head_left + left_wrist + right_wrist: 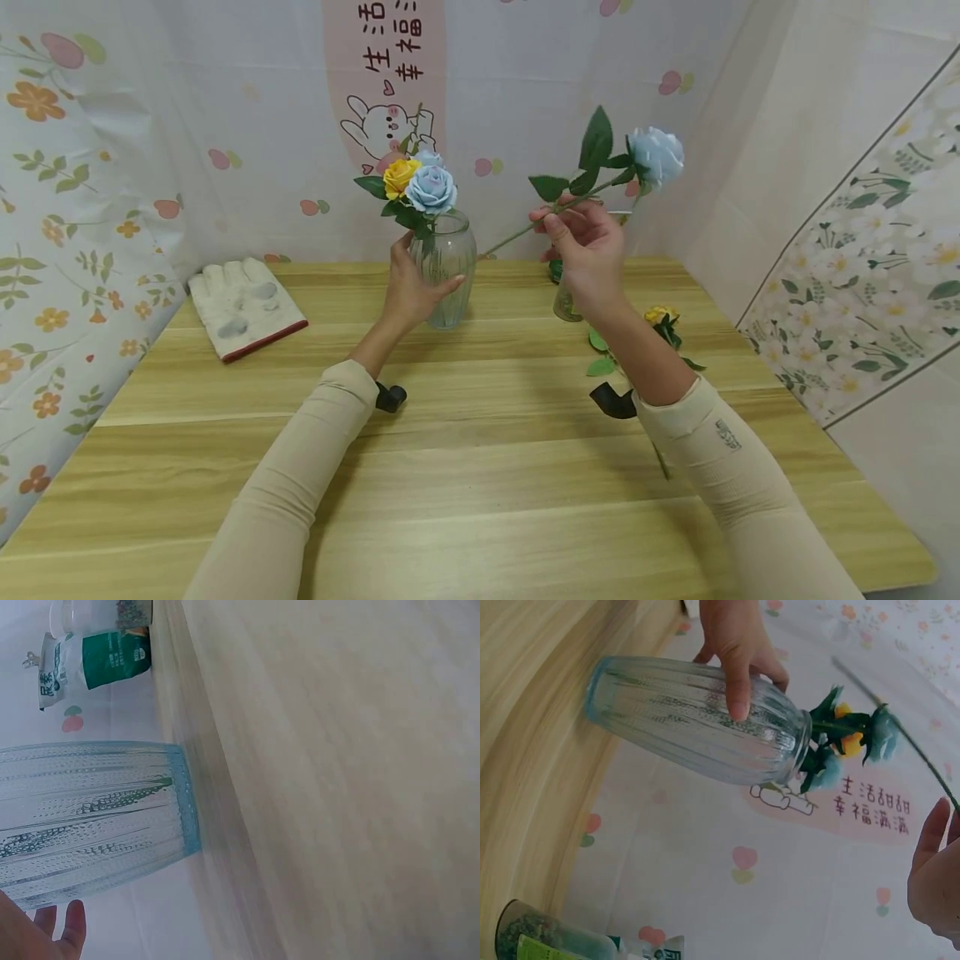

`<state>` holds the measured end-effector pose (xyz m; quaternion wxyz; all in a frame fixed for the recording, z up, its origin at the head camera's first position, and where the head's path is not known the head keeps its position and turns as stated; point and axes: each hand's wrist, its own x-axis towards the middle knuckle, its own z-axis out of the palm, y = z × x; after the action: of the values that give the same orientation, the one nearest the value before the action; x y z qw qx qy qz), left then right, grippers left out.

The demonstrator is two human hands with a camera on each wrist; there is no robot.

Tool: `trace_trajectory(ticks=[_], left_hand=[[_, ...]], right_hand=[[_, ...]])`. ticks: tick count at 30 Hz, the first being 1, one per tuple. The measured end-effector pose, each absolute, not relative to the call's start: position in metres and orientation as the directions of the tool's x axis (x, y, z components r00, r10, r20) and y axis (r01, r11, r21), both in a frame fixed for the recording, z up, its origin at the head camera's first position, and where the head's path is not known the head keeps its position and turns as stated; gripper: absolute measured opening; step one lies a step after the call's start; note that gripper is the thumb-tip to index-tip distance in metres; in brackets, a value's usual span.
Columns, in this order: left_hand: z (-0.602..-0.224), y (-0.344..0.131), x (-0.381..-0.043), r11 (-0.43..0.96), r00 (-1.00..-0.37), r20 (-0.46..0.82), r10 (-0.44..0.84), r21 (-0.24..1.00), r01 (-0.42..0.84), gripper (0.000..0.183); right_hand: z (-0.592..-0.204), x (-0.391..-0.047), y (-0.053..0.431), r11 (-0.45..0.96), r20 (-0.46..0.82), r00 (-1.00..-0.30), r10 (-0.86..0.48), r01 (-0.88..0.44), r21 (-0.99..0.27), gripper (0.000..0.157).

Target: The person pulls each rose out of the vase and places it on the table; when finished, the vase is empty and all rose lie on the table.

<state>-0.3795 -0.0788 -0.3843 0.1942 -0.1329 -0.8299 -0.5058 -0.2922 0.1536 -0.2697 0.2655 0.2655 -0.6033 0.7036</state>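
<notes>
A clear ribbed glass vase stands on the wooden table, with two blue roses and a yellow rose at its mouth. My left hand holds the vase from its left side; in the right wrist view the thumb lies along the glass and the other fingers are partly hidden behind it. Farther right, my right hand pinches the stem of another blue rose. This rose is in the air, bloom up to the right, its bare stem slanting down toward the vase.
A white work glove with a red cuff lies at the back left. Behind my right hand stand a glass jar and a green-and-white packet. A yellow rose lies on the table under my right forearm. Printed curtains surround the table.
</notes>
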Motion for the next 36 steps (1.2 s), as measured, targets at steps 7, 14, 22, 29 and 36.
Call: trace_trajectory(ticks=[7, 14, 22, 29, 36], left_hand=[[-0.385, -0.08, -0.377, 0.461, -0.897, 0.442, 0.028, 0.79, 0.404, 0.11], [-0.381, -0.082, -0.373, 0.473, -0.909, 0.416, 0.031, 0.795, 0.38, 0.11], [-0.371, -0.082, -0.371, 0.466, -0.913, 0.404, 0.048, 0.8, 0.378, 0.111], [-0.36, -0.081, -0.375, 0.414, -0.912, 0.408, 0.045, 0.823, 0.389, 0.1], [-0.355, -0.078, -0.375, 0.326, -0.913, 0.407, 0.033, 0.859, 0.395, 0.098]], right_hand=[[-0.276, -0.288, 0.16, -0.177, 0.62, -0.784, 0.023, -0.614, -0.769, 0.015], [-0.285, -0.281, 0.165, -0.182, 0.46, -0.873, -0.163, -0.431, -0.884, 0.024], [-0.295, -0.276, 0.172, -0.018, 0.287, -0.917, -0.278, -0.294, -0.956, 0.037], [-0.298, -0.268, 0.185, 0.089, 0.156, -0.941, -0.299, -0.191, -0.978, 0.041], [-0.306, -0.257, 0.199, 0.174, 0.075, -0.95, -0.302, -0.132, -0.976, 0.041]])
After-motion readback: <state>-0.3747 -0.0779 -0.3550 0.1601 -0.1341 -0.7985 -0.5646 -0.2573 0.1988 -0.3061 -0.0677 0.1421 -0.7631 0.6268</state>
